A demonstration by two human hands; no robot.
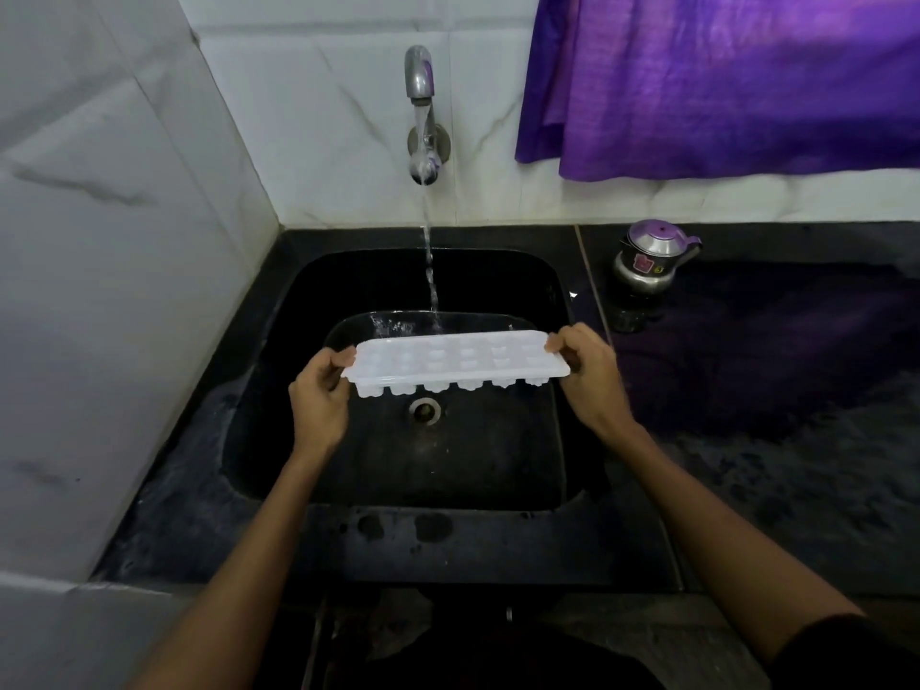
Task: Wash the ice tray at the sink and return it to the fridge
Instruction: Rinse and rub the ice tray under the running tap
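Note:
A white plastic ice tray [455, 365] with two rows of cups hangs level over the black sink [279, 311]. My left hand [321, 398] pinches its left end and my right hand [587, 373] pinches its right end. The steel tap [422, 114] on the back wall is running. Its stream falls just behind the tray's far edge and splashes into the basin. The drain [424, 410] shows below the tray's near edge.
White marble-look tiles cover the left wall [99, 291] and the back wall. A small steel kettle [652, 259] with a purple lid stands on the black counter [771, 390] to the right of the sink. A purple curtain [722, 77] hangs above it.

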